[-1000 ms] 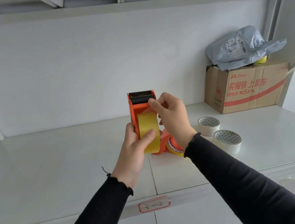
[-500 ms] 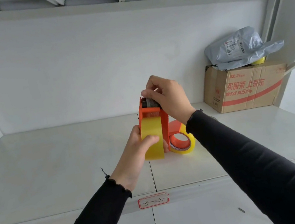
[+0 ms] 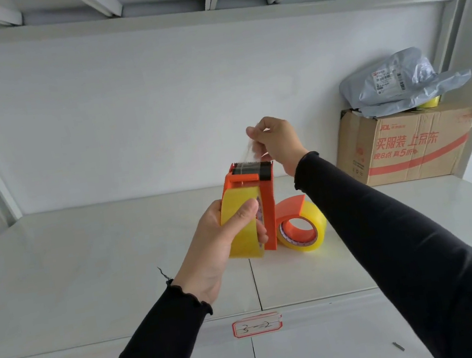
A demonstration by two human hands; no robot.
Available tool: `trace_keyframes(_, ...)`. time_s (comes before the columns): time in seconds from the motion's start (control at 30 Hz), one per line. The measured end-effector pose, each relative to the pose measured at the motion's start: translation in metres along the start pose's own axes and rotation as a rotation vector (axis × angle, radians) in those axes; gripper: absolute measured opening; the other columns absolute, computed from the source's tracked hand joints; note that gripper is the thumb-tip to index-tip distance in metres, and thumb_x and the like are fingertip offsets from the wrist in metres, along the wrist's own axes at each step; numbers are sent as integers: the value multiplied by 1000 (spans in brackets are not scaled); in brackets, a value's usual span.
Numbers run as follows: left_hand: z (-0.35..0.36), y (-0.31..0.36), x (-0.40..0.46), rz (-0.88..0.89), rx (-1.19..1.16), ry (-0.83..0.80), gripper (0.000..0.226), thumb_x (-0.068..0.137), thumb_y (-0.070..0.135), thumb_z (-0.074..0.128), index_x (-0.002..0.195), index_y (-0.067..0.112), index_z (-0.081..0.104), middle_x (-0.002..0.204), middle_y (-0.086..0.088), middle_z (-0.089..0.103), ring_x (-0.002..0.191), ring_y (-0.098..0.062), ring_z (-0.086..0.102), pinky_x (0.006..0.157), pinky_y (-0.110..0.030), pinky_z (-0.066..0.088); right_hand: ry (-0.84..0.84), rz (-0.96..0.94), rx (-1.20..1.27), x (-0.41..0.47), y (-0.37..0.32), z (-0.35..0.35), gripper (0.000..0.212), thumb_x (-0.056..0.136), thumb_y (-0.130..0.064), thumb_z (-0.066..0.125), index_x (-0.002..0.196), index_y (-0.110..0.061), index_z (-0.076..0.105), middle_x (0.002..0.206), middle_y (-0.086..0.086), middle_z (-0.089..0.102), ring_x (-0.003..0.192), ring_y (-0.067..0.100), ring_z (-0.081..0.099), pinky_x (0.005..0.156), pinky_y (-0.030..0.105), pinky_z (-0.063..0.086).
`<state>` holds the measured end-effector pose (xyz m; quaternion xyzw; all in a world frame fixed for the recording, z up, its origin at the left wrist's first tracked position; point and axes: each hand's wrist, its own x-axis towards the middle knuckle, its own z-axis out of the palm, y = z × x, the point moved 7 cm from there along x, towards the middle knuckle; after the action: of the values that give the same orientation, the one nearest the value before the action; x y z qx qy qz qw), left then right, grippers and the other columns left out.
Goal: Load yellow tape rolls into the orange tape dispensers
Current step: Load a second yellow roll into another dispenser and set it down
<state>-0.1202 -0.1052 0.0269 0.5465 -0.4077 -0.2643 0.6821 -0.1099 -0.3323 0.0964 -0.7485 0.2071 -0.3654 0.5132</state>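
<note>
White shelf [image 3: 87, 266] under everything, cardboard box [image 3: 404, 147] far right. Orange tape dispenser [image 3: 265, 205] upright at centre, gripped with its yellow tape roll [image 3: 243, 227] by left hand [image 3: 223, 243], fingers wrapped round. Right hand [image 3: 276, 140] above, fingers pinching tape end [image 3: 247, 152]. Probably light, stiff; film clingy, best held by edges. Second loaded dispenser [image 3: 298, 224] just right.

It looks like a storeroom: white metal shelving [image 3: 117, 261] with a handwritten bay label [image 3: 256, 325], a printed carton [image 3: 404, 147] and a grey mailer bag [image 3: 399, 82] far right.
</note>
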Motion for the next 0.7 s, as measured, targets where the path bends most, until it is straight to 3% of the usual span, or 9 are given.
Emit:
trace_keyframes(0.1, -2, 4, -7, 36, 5, 21, 39, 89, 39, 65, 101, 3, 58, 70, -14, 68, 65, -24, 65, 64, -30, 55, 50, 72, 94, 2, 11, -7, 29, 100, -17, 62, 73, -14, 51, 52, -1, 58, 39, 10, 52, 51, 24, 49)
trace_keyframes(0.2, -11, 18, -12, 163, -28, 115, 33, 92, 33, 61, 82, 1, 61, 62, -10, 65, 63, -22, 62, 68, -28, 50, -120, 153, 151, -15, 23, 17, 8, 99, -8, 58, 96, -2, 62, 74, 13, 67, 51, 12, 64, 52, 25, 55)
trace_keyframes(0.27, -21, 27, -8, 226, -117, 155, 42, 90, 34, 58, 64, 1, 59, 63, -7, 63, 65, -19, 61, 74, -29, 47, -270, 179, 276, -38, 35, 46, 37, 94, -9, 59, 126, 8, 55, 109, 40, 66, 82, 31, 67, 79, 47, 60)
trace_keyframes(0.3, -27, 29, -4, 227, -177, 182, 43, 89, 36, 58, 62, 3, 58, 64, -7, 62, 66, -19, 60, 75, -31, 47, -322, 192, 390, -50, 39, 61, 45, 93, -12, 60, 132, 9, 51, 121, 44, 60, 93, 37, 63, 86, 55, 54)
trace_keyframes(0.33, -32, 29, 0, 213, -243, 209, 41, 89, 37, 59, 64, 5, 57, 64, -6, 61, 65, -18, 60, 74, -31, 48, -321, 193, 478, -64, 39, 71, 43, 97, -15, 58, 131, 10, 52, 122, 40, 63, 96, 37, 64, 90, 56, 53)
trace_keyframes(0.43, -38, 20, 7, 149, -436, 270, 26, 91, 36, 60, 77, 14, 61, 66, -1, 59, 62, -12, 60, 66, -26, 53, -287, 202, 591, -99, 41, 88, 27, 106, -14, 47, 117, 2, 67, 98, 13, 77, 85, 22, 73, 79, 34, 62)
trace_keyframes(0.53, -39, 10, 10, 124, -550, 289, 20, 93, 35, 59, 88, 17, 63, 68, 2, 61, 65, -11, 62, 71, -28, 55, -165, 165, 495, -119, 46, 89, 37, 110, -29, 44, 121, -2, 68, 102, 5, 78, 94, 15, 72, 81, 26, 59)
trace_keyframes(0.63, -45, 1, 12, 100, -650, 293, 22, 93, 41, 61, 93, 19, 62, 69, 1, 54, 68, -13, 55, 86, -37, 51, -223, 254, 614, -136, 46, 99, 76, 99, -72, 22, 140, -19, 59, 132, 3, 72, 127, 17, 64, 107, 37, 49)
trace_keyframes(0.7, -51, -9, 11, 84, -692, 267, 27, 96, 45, 55, 91, 19, 62, 67, 2, 53, 66, -13, 55, 90, -41, 48, -320, 207, 605, -144, 38, 104, 72, 98, -71, 28, 144, -22, 56, 137, 2, 68, 130, 18, 62, 111, 44, 46)
